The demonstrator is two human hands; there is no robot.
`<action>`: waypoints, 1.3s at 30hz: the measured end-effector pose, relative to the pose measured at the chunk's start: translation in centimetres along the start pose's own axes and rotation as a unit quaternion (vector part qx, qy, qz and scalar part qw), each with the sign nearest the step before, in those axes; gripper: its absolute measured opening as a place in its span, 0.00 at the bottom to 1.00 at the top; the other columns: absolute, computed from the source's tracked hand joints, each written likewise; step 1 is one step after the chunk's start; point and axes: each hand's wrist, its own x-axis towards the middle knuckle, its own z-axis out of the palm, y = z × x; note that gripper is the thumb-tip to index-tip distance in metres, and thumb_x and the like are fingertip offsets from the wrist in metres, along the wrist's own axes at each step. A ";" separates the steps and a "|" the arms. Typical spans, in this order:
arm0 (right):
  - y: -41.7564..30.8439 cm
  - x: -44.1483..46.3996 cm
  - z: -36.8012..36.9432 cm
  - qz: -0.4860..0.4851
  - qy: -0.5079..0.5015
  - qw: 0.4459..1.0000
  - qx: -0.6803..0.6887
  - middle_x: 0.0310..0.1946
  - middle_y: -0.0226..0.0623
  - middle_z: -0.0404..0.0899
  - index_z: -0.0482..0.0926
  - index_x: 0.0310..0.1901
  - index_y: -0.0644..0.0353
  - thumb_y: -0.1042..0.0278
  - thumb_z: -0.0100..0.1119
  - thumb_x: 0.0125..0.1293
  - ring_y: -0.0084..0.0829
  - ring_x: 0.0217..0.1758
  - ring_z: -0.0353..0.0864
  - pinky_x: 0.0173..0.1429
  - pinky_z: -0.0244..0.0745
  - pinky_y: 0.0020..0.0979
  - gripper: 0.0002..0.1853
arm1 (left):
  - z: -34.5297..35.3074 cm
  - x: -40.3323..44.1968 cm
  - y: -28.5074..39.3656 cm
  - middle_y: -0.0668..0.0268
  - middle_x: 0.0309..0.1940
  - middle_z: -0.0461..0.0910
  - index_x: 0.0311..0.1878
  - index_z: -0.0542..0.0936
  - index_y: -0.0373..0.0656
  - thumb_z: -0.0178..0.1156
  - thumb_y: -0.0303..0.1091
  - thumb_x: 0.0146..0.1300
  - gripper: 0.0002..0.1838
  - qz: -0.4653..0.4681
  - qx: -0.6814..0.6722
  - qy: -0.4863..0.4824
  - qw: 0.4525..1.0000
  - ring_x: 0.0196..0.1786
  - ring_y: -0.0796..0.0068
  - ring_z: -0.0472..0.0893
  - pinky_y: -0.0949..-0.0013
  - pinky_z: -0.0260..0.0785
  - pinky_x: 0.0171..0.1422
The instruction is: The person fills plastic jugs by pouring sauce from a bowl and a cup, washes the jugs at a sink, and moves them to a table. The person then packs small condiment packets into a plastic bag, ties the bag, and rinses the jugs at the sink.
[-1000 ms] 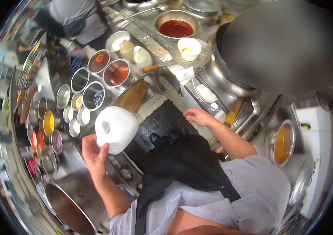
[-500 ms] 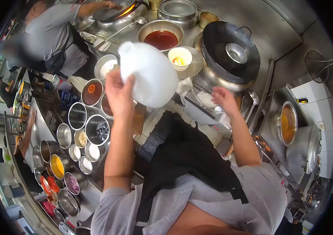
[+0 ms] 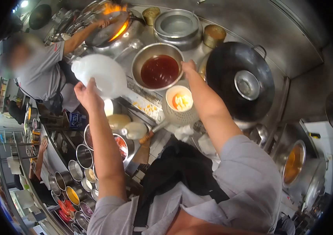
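My left hand (image 3: 89, 96) is closed on a white plastic jug (image 3: 106, 74), which it holds up tilted with the neck toward the left. My right hand (image 3: 189, 67) is at the right rim of a wide steel bowl (image 3: 136, 62), its fingers closed on the edge. Dark red liquid (image 3: 159, 71) fills the lower part of that bowl. Just below it, a white bowl (image 3: 173, 91) with orange and pale pieces sits on a perforated strainer (image 3: 169, 114). The jug is left of the steel bowl and apart from it.
A large black wok (image 3: 229, 102) holding a small metal bowl (image 3: 247, 85) stands at right. Flames rise around a co-worker's pan (image 3: 108, 31) at upper left. Bottles (image 3: 134, 130) and several ingredient pots (image 3: 84, 155) are at lower left. Food scraps lie on the ledge (image 3: 135, 96).
My left hand has moved the jug left, away from above the strainer area. My right hand has reached forward to the steel bowl's rim. The camera view has shifted.
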 end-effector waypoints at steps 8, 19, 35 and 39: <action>-0.4 10.3 4.1 -0.100 -0.050 0.975 -0.191 0.58 0.56 0.76 0.76 0.58 0.64 0.71 0.56 0.59 0.49 0.60 0.78 0.63 0.73 0.43 0.23 | -1.4 3.4 -1.5 0.60 0.38 0.77 0.46 0.69 0.36 0.64 0.22 0.56 0.17 0.012 0.022 0.009 1.000 0.37 0.74 0.76 0.70 0.69 0.45; 2.1 3.4 5.2 0.069 -0.090 0.977 0.180 0.39 0.52 0.81 0.76 0.46 0.78 0.90 0.51 0.47 0.42 0.39 0.83 0.43 0.78 0.39 0.21 | -3.1 5.8 -2.8 0.60 0.36 0.80 0.47 0.68 0.36 0.64 0.19 0.56 0.18 -0.046 0.052 0.043 0.997 0.38 0.73 0.77 0.70 0.69 0.45; -4.3 -1.5 1.6 0.024 -0.065 0.954 0.291 0.32 0.45 0.81 0.79 0.40 0.76 0.91 0.51 0.47 0.36 0.28 0.82 0.31 0.77 0.36 0.16 | -5.4 7.6 -6.8 0.58 0.38 0.81 0.48 0.68 0.34 0.66 0.21 0.57 0.19 -0.037 0.079 0.043 0.995 0.39 0.73 0.80 0.71 0.72 0.45; -6.7 -2.7 -1.6 -0.012 -0.023 0.946 0.324 0.30 0.43 0.81 0.79 0.37 0.74 0.90 0.51 0.47 0.35 0.27 0.81 0.31 0.77 0.37 0.14 | -3.8 8.1 -8.1 0.58 0.39 0.82 0.50 0.69 0.35 0.68 0.21 0.55 0.22 -0.047 0.085 0.022 0.995 0.38 0.71 0.81 0.70 0.73 0.45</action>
